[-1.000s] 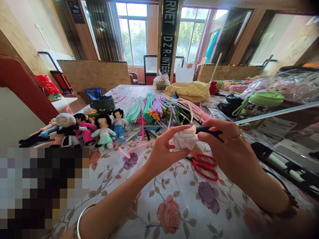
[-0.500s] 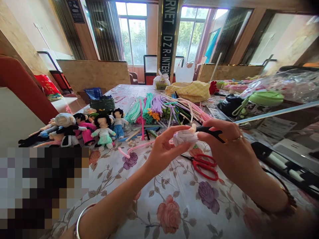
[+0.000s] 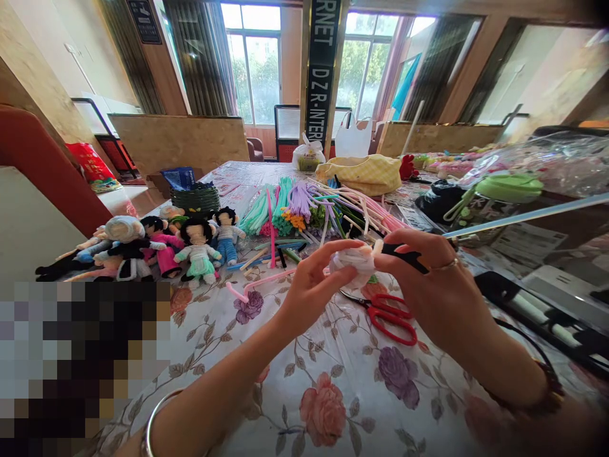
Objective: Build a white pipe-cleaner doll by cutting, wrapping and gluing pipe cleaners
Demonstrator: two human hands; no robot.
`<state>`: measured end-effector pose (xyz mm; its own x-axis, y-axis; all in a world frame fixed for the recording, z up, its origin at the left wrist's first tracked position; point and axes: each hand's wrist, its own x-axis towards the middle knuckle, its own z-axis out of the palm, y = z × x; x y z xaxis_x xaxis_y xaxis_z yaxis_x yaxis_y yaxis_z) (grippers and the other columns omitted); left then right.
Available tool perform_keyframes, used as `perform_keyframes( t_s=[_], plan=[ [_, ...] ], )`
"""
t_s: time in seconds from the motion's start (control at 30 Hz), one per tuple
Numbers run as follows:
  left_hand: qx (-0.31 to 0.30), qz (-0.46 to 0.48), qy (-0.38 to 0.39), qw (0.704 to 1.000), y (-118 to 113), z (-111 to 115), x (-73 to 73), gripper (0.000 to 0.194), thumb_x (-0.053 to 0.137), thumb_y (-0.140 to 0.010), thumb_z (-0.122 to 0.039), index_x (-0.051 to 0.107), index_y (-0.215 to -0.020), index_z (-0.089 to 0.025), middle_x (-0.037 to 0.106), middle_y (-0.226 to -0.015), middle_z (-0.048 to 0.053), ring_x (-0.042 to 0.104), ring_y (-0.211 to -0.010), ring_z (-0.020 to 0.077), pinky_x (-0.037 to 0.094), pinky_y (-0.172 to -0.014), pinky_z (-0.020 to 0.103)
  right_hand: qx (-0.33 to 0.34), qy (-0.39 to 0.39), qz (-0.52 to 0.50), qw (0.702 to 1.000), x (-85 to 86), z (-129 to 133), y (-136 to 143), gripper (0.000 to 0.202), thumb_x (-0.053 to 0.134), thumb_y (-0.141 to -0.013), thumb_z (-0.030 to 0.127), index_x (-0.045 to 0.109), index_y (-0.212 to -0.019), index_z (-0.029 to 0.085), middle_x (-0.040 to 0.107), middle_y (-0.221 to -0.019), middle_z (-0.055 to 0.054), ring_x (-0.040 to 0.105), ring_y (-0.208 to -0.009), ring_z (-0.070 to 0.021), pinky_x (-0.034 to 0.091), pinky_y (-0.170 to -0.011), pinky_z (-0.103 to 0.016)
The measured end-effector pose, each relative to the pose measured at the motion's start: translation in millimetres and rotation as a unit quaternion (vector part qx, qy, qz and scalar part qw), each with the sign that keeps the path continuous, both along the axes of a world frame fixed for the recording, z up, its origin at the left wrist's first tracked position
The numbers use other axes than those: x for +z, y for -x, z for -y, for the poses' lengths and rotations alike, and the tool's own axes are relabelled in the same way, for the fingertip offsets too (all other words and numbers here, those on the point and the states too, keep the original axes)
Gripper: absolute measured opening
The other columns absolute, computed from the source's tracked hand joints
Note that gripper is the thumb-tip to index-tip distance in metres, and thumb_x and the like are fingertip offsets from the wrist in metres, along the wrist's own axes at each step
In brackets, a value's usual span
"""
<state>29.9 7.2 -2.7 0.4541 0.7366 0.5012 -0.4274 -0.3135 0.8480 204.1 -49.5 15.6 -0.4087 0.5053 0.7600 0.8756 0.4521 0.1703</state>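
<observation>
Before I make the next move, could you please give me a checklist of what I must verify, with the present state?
1. Left hand grips the white bundle: ok.
2. Right hand holds the black object: ok.
3. Exact kind of black object: cannot tell, partly covered.
4. Red-handled scissors lie on the floral tablecloth, outside both hands: ok.
5. Tablecloth free of loose stems: not ok, a pink chenille stem lies there.
6. Dolls apart from both hands: ok.

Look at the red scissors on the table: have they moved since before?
No. The red scissors lie where they did, their handles just above the same printed purple rose on the tablecloth.
</observation>
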Motion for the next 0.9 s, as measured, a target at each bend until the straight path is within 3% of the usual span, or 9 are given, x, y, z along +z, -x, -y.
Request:
perform_keyframes(
  t_s=[0.3, 0.57, 0.73, 0.9],
  plan=[
    [0.002, -0.001, 0.004, 1.000, -0.4, -0.3, 0.0, 0.025, 0.060, -0.080, -0.023, 0.066, -0.104, -0.025, 0.065, -0.101, 0.001, 0.055, -0.091, 0.0127, 0.043, -0.080, 0.021, 0.023, 0.014, -0.013, 1.000, -0.4, -0.5, -1.3, 0.039, 0.046, -0.078, -0.003, 0.054, -0.104, 0.025, 0.044, -0.119, -0.009, 0.052, -0.101, -0.0246, 0.050, -0.077, -0.037],
    [-0.002, 0.005, 0.032, 0.999, -0.9, -0.4, 0.5, 0.026, 0.056, -0.077, -0.019, 0.067, -0.101, -0.023, 0.065, -0.100, 0.001, 0.055, -0.088, 0.0131, 0.042, -0.075, 0.021, 0.074, 0.062, -0.092, 0.991, -5.0, -3.5, -0.9, 0.033, 0.046, -0.081, 0.001, 0.053, -0.101, 0.027, 0.045, -0.119, -0.007, 0.055, -0.100, -0.0228, 0.051, -0.078, -0.040],
    [-0.004, 0.022, 0.056, 0.998, -1.4, -1.0, 1.7, 0.026, 0.056, -0.074, -0.017, 0.068, -0.097, -0.022, 0.066, -0.098, 0.001, 0.055, -0.084, 0.0125, 0.042, -0.072, 0.021, 0.070, 0.028, -0.099, 0.992, -1.4, -5.5, 0.3, 0.019, 0.053, -0.084, 0.010, 0.056, -0.093, 0.026, 0.051, -0.110, -0.005, 0.059, -0.083, -0.0148, 0.052, -0.070, -0.032],
    [-0.012, 0.031, 0.081, 0.996, -1.5, -2.3, 1.3, 0.026, 0.054, -0.074, -0.017, 0.067, -0.096, -0.022, 0.067, -0.100, 0.002, 0.057, -0.086, 0.0141, 0.043, -0.073, 0.023, 0.037, -0.001, -0.080, 0.996, 5.8, -4.5, 2.2, 0.013, 0.057, -0.084, 0.013, 0.058, -0.091, 0.024, 0.055, -0.105, -0.005, 0.061, -0.085, -0.0152, 0.051, -0.074, -0.032]
  ],
)
